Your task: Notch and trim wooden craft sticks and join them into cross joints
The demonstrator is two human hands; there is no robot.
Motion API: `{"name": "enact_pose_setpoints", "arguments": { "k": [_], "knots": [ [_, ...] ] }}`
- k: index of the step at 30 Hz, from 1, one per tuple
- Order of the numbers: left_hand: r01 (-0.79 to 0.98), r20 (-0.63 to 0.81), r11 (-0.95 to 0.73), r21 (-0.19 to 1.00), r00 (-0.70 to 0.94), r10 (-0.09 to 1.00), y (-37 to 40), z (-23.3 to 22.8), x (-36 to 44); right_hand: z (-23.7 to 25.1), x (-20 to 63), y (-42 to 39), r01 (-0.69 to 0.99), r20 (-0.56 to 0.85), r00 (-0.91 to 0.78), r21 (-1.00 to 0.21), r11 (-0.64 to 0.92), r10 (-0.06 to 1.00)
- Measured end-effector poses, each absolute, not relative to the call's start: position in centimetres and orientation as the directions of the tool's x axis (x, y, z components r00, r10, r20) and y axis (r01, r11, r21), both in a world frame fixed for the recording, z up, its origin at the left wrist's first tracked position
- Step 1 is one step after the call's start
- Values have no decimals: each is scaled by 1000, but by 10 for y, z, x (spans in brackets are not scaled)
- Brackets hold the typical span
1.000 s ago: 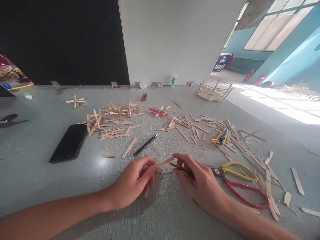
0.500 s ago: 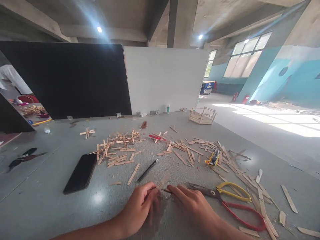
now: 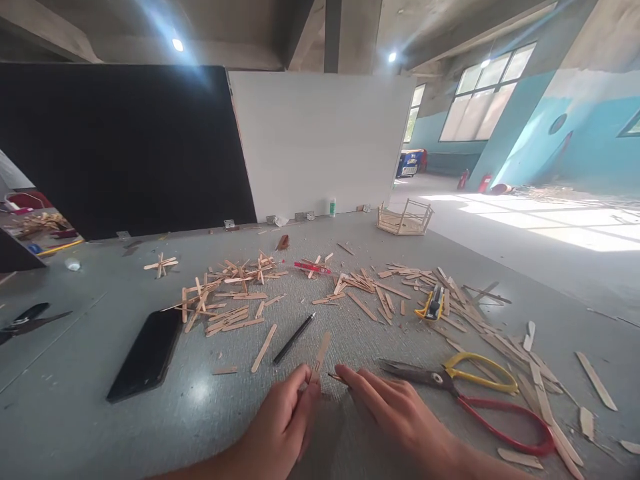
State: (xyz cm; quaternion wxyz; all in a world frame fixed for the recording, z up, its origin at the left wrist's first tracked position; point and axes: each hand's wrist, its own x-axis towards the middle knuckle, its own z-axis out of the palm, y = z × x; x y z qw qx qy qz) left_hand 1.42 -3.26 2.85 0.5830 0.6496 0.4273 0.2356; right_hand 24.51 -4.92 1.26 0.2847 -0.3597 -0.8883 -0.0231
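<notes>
My left hand (image 3: 286, 417) is closed, pinching a wooden craft stick (image 3: 322, 350) between thumb and fingers. The stick points up and away, with a small notch near the fingertips. My right hand (image 3: 395, 407) rests low beside it, fingers together and pointing forward. A thin wooden sliver (image 3: 337, 378) pokes out from under its fingertips; its thumb is hidden. Just right of that hand lie scissors (image 3: 440, 379) with one yellow and one red handle. A black pen (image 3: 295, 339) lies beyond my left hand, beside a loose craft stick (image 3: 264, 348).
A black phone (image 3: 146, 355) lies at the left. Piles of craft sticks (image 3: 235, 319) spread across the grey table (image 3: 210, 433). At right is a yellow utility knife (image 3: 433, 303). A stick-built fence model (image 3: 405, 219) and a small bottle (image 3: 333, 207) stand at the back.
My left hand has raised the craft stick from near the table, so more of it shows. My right hand stays near its place. The whole view has shifted slightly.
</notes>
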Motion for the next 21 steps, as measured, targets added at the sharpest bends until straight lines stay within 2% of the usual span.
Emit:
{"name": "enact_pose_setpoints", "arguments": {
  "k": [6,10,14,18,21],
  "knots": [
    [306,-111,-53,951,493,863,-33,29,12,21,246,-56,639,442,-624,-186,747,644],
    [319,-72,-106,942,500,863,-33,28,12,14,244,-55,643,486,-594,-192,741,641],
    [334,-11,-182,925,504,864,-33,29,14,1,241,-52,708,558,-468,-228,669,686],
    [372,13,-267,889,562,827,-35,34,12,-2,242,-51,663,591,-510,-193,724,625],
    [398,41,-314,862,563,826,-38,29,8,0,245,-51,634,597,-506,-234,738,623]
  ]
}}
